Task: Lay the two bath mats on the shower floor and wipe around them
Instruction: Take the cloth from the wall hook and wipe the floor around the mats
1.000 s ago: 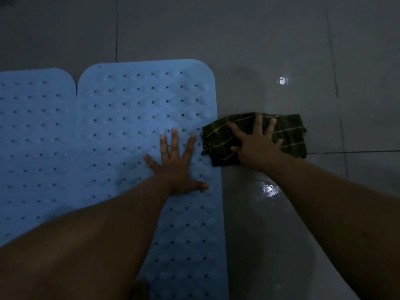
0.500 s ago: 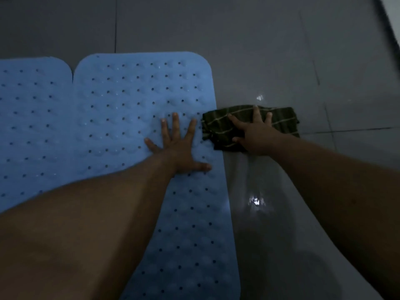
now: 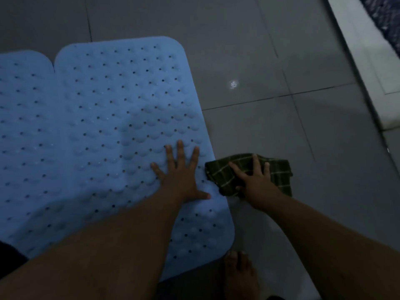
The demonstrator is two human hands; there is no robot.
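Two light blue bath mats with rows of small holes lie flat side by side on the grey tiled floor: the right mat (image 3: 121, 118) and, at the left edge of view, the left mat (image 3: 21, 109). My left hand (image 3: 179, 174) rests flat with fingers spread on the right mat, near its right edge. My right hand (image 3: 255, 182) presses down on a dark green checked cloth (image 3: 275, 172) lying on the tiles, touching the mat's right edge.
A pale raised ledge (image 3: 368, 68) runs diagonally along the far right. My bare foot (image 3: 240, 276) stands on the tiles below the mat's lower right corner. A small bright glint (image 3: 233, 84) shows on the wet grey floor beyond the cloth.
The cloth under my right hand has slid back along the mat's right edge, toward me. The view has tilted, showing the ledge and my foot. My left hand stays flat on the mat.
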